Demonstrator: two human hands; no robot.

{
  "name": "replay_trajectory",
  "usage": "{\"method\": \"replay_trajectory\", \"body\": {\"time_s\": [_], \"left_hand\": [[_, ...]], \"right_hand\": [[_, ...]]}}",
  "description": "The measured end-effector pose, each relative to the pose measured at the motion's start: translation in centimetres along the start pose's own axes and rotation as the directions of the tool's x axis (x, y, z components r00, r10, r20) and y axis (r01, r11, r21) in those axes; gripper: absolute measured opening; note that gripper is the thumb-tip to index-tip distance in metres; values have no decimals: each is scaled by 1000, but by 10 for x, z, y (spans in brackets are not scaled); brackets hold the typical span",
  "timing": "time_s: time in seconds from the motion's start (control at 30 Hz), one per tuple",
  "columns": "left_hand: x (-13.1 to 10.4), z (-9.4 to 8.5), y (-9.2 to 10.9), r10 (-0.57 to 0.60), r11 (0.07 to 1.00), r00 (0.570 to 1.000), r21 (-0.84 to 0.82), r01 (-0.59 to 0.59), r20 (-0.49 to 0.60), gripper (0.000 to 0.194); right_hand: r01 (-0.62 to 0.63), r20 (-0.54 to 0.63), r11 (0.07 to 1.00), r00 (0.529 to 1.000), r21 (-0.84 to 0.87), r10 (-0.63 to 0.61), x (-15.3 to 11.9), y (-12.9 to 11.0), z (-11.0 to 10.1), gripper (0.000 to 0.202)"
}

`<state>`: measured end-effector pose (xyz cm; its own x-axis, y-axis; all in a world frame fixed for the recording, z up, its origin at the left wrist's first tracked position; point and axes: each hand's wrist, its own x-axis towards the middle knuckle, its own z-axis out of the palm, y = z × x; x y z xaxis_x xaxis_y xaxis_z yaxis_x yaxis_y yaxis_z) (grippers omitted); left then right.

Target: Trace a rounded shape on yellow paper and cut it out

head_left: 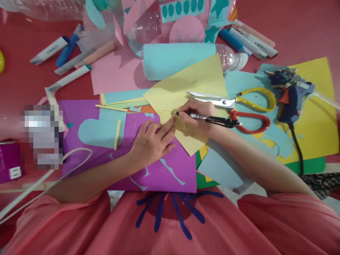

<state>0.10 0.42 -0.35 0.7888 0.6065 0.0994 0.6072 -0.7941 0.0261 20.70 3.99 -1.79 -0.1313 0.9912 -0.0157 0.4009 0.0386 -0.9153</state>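
Note:
My right hand grips a black pen, its tip touching a pale yellow paper sheet beside a small drawn circle. My left hand lies flat with fingers spread, its fingertips pressing the yellow sheet's edge over a purple sheet. Yellow and red handled scissors lie just behind my right hand. A light blue rounded cut-out rests on the purple sheet.
A blue glue gun with a black cord sits right on yellow paper. A plastic bottle wrapped in light blue paper lies behind. Markers are scattered at the back left, and more markers at the back right. A white cable runs at left.

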Motion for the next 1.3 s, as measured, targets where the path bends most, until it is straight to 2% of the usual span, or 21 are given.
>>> {"method": "replay_trajectory", "body": {"time_s": [0.1, 0.2, 0.3, 0.5, 0.63, 0.77, 0.93, 1.03, 1.2, 1.3], "left_hand": [[1, 0, 0, 17, 999, 998, 46, -15, -57, 32], [1, 0, 0, 29, 998, 994, 65, -22, -107, 30], [1, -1, 0, 15, 1000, 998, 29, -13, -67, 31], [-1, 1, 0, -44, 993, 996, -109, 52, 74, 37], [-1, 1, 0, -41, 994, 997, -96, 47, 70, 35], [0, 0, 0, -23, 999, 999, -36, 25, 47, 34], [-1, 2, 1, -23, 1000, 1000, -18, 24, 9, 34], [-1, 2, 1, -15, 1000, 1000, 5, 15, -27, 32], [0, 0, 1, -25, 999, 999, -44, 27, 31, 34], [0, -1, 1, -26, 999, 998, -39, 28, 49, 35]], "right_hand": [[3, -45, 1000, 999, -6, -3, 1, 1, -3, 11], [4, -17, 1000, 1000, 10, -4, 0, 2, -2, 12], [7, 15, 1000, 1000, 0, -7, 0, 3, 1, 10], [-16, -61, 1000, 998, -17, 15, 2, 0, -2, 10], [-62, -41, 998, 997, -28, 61, 2, -2, -3, 11], [-26, -28, 999, 999, -21, 26, 1, 2, 1, 11], [-25, -134, 998, 991, -57, 17, 2, 3, 1, 10], [-20, -129, 999, 992, -50, 14, 3, 0, -1, 10], [-5, -86, 1000, 996, -29, 3, 2, -3, 0, 14], [-38, -141, 996, 990, -78, 27, 2, 0, 1, 10]]}}
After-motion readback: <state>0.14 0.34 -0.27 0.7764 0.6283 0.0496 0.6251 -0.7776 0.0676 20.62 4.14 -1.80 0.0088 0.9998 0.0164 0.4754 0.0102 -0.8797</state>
